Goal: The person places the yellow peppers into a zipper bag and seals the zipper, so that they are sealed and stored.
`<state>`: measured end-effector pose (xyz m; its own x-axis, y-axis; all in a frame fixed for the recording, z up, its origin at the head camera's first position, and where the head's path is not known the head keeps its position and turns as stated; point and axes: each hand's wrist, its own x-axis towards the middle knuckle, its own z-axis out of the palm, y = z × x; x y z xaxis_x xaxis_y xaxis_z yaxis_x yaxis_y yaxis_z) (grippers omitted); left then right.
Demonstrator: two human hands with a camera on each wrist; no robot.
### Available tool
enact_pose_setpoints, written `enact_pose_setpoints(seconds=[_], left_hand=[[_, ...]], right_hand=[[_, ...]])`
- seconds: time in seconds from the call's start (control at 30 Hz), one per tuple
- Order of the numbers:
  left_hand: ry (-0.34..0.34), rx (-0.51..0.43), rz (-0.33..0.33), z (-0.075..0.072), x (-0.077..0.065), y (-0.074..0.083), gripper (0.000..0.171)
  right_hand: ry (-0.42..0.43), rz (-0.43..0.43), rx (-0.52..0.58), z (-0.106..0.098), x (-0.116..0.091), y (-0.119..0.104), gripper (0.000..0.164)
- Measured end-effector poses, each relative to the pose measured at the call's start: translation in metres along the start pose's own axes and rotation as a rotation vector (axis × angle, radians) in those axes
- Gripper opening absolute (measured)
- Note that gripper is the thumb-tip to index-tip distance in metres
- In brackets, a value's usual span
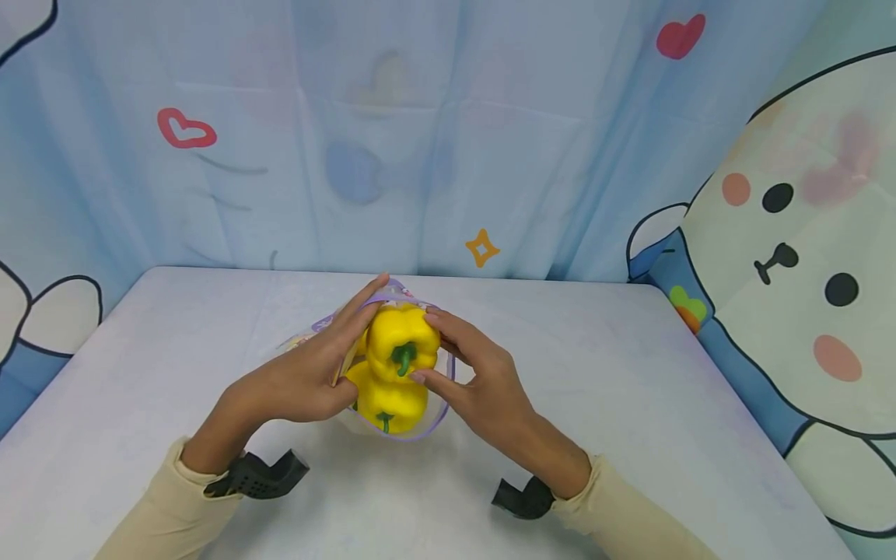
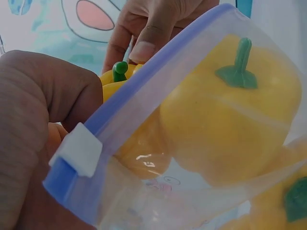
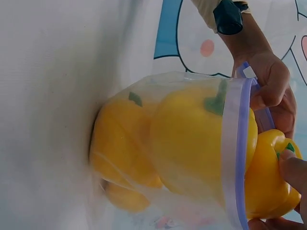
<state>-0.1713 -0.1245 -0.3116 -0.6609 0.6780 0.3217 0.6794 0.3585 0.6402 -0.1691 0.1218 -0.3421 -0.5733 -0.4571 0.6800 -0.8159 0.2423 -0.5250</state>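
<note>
A clear zip bag (image 3: 232, 191) with a purple zip rim stands on the table, its mouth spread apart. My left hand (image 1: 297, 381) grips the rim on the left side, beside the white slider (image 2: 79, 148). At the mouth, my right hand (image 1: 493, 393) pinches a yellow bell pepper (image 1: 392, 330) with a green stem between thumb and fingers. That pepper is partly in the bag and partly above the rim. Beneath it, another yellow bell pepper (image 1: 402, 400) is inside. The right wrist view shows several yellow peppers through the cloudy plastic, the lower ones (image 3: 122, 143) near the bottom.
The white table (image 1: 630, 435) carries the bag near its middle. A blue cartoon curtain (image 1: 420, 155) hangs behind the table's far edge and along the right side. Black camera mounts (image 1: 262, 476) sit on both wrists.
</note>
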Motion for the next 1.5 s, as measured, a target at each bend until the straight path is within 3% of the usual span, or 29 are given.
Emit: enact_pose_setpoints(seconds=[0.27, 0.5, 0.87, 0.97, 1.1, 1.23, 1.5], left_hand=[[0.012, -0.001, 0.007, 0.0007, 0.0001, 0.0006, 0.102], [0.013, 0.01, 0.006, 0.0005, 0.0007, 0.0015, 0.102], [0.019, 0.019, 0.091, 0.0038, 0.0019, 0.0036, 0.098], [0.019, 0.028, 0.08, 0.0042, 0.002, 0.0048, 0.1], [0.018, 0.044, 0.054, 0.0039, 0.0017, 0.0056, 0.101], [0.026, 0.039, 0.074, 0.0027, 0.0009, 0.0032, 0.102], [0.022, 0.019, 0.088, 0.0015, 0.0011, -0.0006, 0.102]], right_hand=[[-0.051, -0.054, -0.136, 0.0054, -0.0016, 0.0008, 0.087], [-0.033, -0.061, -0.105, 0.0047, -0.001, 0.001, 0.078], [0.042, -0.118, -0.216, 0.0073, -0.0005, 0.0027, 0.075], [0.052, -0.112, -0.239, 0.0077, -0.0008, 0.0025, 0.075], [0.028, -0.089, -0.269, 0.0077, -0.0009, 0.0021, 0.076], [-0.012, -0.079, -0.288, 0.0083, -0.0014, 0.0029, 0.07], [-0.021, -0.153, -0.302, 0.0087, -0.0019, 0.0064, 0.058]])
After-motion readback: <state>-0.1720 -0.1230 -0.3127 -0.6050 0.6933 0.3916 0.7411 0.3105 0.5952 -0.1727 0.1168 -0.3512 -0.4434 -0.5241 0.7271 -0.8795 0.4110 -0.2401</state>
